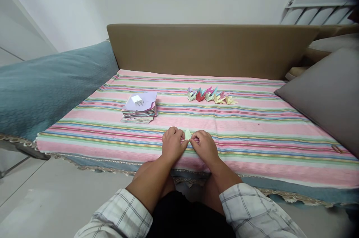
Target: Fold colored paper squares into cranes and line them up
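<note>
A small pale green folded paper [187,133] stands out between my hands, above the striped cloth. My left hand [173,143] pinches its lower left side between thumb and fingers. On the other side, my right hand [205,146] grips the lower right edge the same way, thumbs nearly meeting. The fingers hide the lower part of the paper. Farther back, several folded paper cranes [209,95] in red, pink, blue, green and yellow sit in a cluster. To the left lies a stack of paper sheets [139,112], a lilac one on top, with a white plug adapter [137,100] resting on it.
The striped pink cloth [252,133] covers the sofa seat. A brown backrest [196,49] rises behind it. Grey cushions [325,88] lean at the right, and a blue-covered armrest [56,81] bounds the left. A small brown object [337,149] lies near the cushion.
</note>
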Motion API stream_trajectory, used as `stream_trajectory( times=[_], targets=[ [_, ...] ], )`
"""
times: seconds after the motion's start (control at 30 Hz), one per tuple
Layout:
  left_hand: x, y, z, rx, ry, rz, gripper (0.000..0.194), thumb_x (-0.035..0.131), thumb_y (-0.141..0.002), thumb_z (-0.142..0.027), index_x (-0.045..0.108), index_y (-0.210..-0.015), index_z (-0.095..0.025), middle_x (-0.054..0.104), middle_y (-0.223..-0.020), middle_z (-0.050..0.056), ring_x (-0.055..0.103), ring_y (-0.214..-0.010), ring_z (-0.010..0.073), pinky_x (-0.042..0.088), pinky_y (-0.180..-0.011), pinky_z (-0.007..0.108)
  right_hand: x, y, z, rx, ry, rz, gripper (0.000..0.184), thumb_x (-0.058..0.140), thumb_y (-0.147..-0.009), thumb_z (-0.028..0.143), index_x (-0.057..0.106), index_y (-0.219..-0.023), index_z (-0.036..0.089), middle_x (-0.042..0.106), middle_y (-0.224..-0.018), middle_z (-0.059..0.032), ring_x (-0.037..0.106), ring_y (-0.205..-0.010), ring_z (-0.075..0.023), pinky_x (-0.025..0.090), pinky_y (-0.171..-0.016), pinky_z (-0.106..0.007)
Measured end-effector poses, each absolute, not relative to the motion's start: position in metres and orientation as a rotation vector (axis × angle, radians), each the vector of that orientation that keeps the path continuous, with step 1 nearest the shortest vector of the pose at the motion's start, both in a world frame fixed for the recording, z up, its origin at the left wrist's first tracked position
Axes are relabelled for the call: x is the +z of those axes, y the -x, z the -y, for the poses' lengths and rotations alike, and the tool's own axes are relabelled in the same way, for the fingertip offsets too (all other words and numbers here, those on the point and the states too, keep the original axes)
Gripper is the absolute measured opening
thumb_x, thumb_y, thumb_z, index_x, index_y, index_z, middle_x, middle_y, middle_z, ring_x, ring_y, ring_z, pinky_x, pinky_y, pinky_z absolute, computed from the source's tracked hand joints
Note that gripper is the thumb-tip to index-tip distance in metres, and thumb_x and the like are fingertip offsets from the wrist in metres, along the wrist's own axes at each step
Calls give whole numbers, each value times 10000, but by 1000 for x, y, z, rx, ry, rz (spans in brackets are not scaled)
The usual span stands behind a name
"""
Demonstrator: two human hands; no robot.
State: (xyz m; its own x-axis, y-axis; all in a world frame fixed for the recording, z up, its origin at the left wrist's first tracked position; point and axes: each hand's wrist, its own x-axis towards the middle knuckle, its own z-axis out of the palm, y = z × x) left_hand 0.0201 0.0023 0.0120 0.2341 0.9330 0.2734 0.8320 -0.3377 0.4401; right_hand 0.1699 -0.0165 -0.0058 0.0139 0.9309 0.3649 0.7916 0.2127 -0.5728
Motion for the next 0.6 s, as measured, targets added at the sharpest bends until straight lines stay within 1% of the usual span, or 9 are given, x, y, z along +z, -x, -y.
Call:
stream_trajectory(
  times=[0.1, 0.2, 0.37, 0.6],
  targets=[
    [11, -19, -2, 760, -2295, -1644, 199, 674, -717, -304, 650, -913, -281, 481, -967, 28, 469, -964, 210, 353, -849, 353, -5, -169, 18, 272, 1619, 1808, 118, 561, -793, 241, 655, -863, 231, 610, -924, -41, 519, -892, -202, 393, -812, -324],
    [9, -19, -1, 763, -2307, -1647, 196, 666, -729, -316, 679, -924, -312, 476, -985, 29, 462, -987, 209, 347, -867, 353, -6, -168, 18, 271, 1664, 1802, 188, 566, -799, 257, 681, -947, 240, 607, -985, -47, 516, -931, -204, 392, -836, -321],
    [3, -18, -1, 785, -2327, -1687, 192, 665, -734, -346, 704, -917, -305, 490, -961, 34, 462, -977, 209, 353, -860, 343, -8, -168, 18, 261, 1705, 1828, 242, 559, -815, 268, 685, -1021, 244, 615, -992, -47, 517, -933, -199, 397, -839, -312],
    [2, -16, -1, 748, -2398, -1697, 209, 607, -780, -439, 718, -934, -352, 504, -912, 40, 461, -925, 205, 349, -821, 347, -5, -166, 21, 151, 1728, 1912, 248, 515, -856, 269, 684, -1036, 245, 614, -972, -50, 508, -919, -197, 384, -831, -307]
  ],
)
